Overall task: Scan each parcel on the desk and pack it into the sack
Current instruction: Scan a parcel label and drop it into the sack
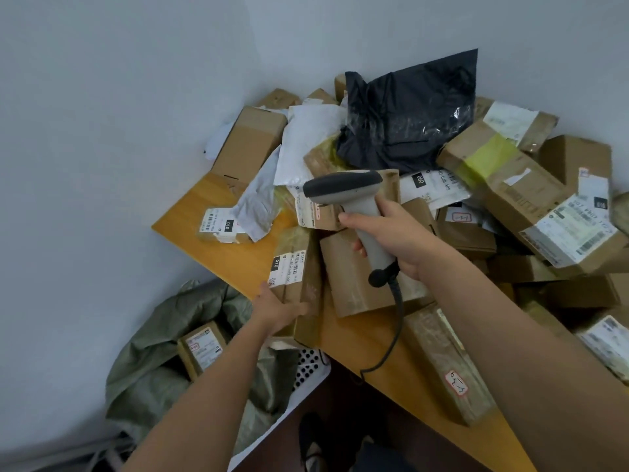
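Note:
A wooden desk (224,253) carries a heap of brown cardboard parcels. My left hand (277,310) grips the near end of a long brown parcel (299,267) with a white "010" label, at the desk's front-left edge. My right hand (391,240) is shut on a grey handheld scanner (343,190), whose head points left above that parcel. The scanner's black cable (394,328) hangs down over the desk edge. A green woven sack (153,356) lies open on the floor at lower left, with one labelled parcel (200,349) inside.
A black plastic mailer (408,117) tops the heap at the back. White mailers (306,141) lie left of it. More boxes crowd the right side, one with yellow tape (486,158). A white perforated basket (306,369) sits below the desk edge. Walls close the left and back.

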The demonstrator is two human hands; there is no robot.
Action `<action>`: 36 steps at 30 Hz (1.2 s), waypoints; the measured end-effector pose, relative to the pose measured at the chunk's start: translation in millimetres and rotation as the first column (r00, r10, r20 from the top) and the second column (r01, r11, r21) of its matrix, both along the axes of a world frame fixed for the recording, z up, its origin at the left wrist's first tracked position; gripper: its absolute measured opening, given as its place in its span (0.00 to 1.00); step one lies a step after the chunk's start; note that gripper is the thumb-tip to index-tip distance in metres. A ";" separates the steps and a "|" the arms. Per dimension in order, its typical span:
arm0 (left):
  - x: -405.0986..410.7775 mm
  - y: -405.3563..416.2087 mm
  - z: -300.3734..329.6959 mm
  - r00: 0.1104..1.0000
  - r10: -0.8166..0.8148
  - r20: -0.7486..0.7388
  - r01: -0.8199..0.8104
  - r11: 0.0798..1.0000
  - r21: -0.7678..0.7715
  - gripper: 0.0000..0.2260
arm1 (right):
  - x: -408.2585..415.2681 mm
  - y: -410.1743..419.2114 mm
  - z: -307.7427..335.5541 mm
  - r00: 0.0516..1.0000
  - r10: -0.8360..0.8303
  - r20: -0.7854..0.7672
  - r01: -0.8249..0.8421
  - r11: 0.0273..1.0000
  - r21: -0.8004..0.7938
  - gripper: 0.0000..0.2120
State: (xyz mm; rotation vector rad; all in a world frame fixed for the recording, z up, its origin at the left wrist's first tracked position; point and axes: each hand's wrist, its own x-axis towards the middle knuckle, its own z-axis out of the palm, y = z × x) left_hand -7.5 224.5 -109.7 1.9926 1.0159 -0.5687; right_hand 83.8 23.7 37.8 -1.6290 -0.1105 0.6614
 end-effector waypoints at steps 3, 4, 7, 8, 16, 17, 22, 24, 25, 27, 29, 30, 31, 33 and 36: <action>-4.5 22.3 14.7 0.999 -0.004 -0.044 0.002 0.998 -0.063 0.47 | -1.7 3.6 -1.0 1.000 -0.012 -0.005 0.012 1.000 -0.011 0.15; -6.5 28.1 20.0 0.998 -0.005 -0.058 0.000 0.997 -0.081 0.46 | -2.5 4.8 -0.8 1.000 -0.020 -0.008 0.020 1.000 -0.016 0.15; -11.4 42.0 36.3 0.995 0.044 -0.092 -0.060 0.983 -0.171 0.44 | -6.3 9.3 1.7 0.999 -0.044 -0.024 0.043 0.999 -0.027 0.16; -12.9 45.1 41.4 0.992 0.068 -0.104 -0.088 0.976 -0.198 0.43 | -7.8 10.8 2.7 0.998 -0.053 -0.031 0.052 0.998 -0.030 0.15; -14.5 58.2 54.0 0.987 0.124 -0.106 -0.152 0.939 -0.308 0.44 | -15.5 12.4 8.8 0.998 -0.032 -0.044 0.029 0.997 -0.073 0.13; -13.5 58.1 54.0 0.987 0.109 -0.122 -0.144 0.933 -0.329 0.42 | -16.2 11.5 8.6 0.998 -0.041 -0.045 0.038 0.997 -0.069 0.13; -11.1 45.5 68.4 0.982 0.037 -0.185 -0.107 0.917 -0.384 0.27 | -20.3 9.7 4.4 0.991 -0.125 -0.046 0.122 0.991 -0.048 0.16; -9.8 43.0 70.2 0.983 0.041 -0.177 -0.108 0.915 -0.389 0.23 | -22.0 9.6 3.2 0.985 -0.166 -0.048 0.165 0.986 -0.034 0.15; -9.6 42.5 71.0 0.985 0.042 -0.170 -0.107 0.914 -0.392 0.21 | -22.3 9.7 3.2 0.981 -0.188 -0.052 0.187 0.982 -0.023 0.15; -10.4 44.6 74.0 0.985 0.067 -0.158 -0.126 0.908 -0.400 0.18 | -22.2 10.3 5.2 0.973 -0.224 -0.055 0.224 0.975 -0.005 0.14; -11.5 49.8 77.3 0.984 0.094 -0.151 -0.149 0.899 -0.412 0.17 | -21.8 11.8 8.4 0.971 -0.237 -0.040 0.237 0.971 -0.003 0.13; -12.6 52.6 80.5 0.984 0.098 -0.149 -0.153 0.893 -0.423 0.17 | -21.8 13.0 10.3 0.971 -0.235 -0.033 0.235 0.972 -0.003 0.13; -13.6 55.7 82.7 0.983 0.111 -0.143 -0.163 0.886 -0.435 0.18 | -22.0 14.7 12.1 0.973 -0.230 -0.028 0.230 0.973 -0.002 0.12; -15.5 62.2 85.6 0.982 0.146 -0.123 -0.187 0.873 -0.451 0.18 | -23.3 19.3 14.0 0.976 -0.217 -0.029 0.217 0.976 -0.001 0.11; -19.7 68.3 90.3 0.980 0.177 -0.092 -0.199 0.861 -0.467 0.16 | -28.0 27.5 12.7 0.979 -0.202 -0.029 0.200 0.979 -0.045 0.08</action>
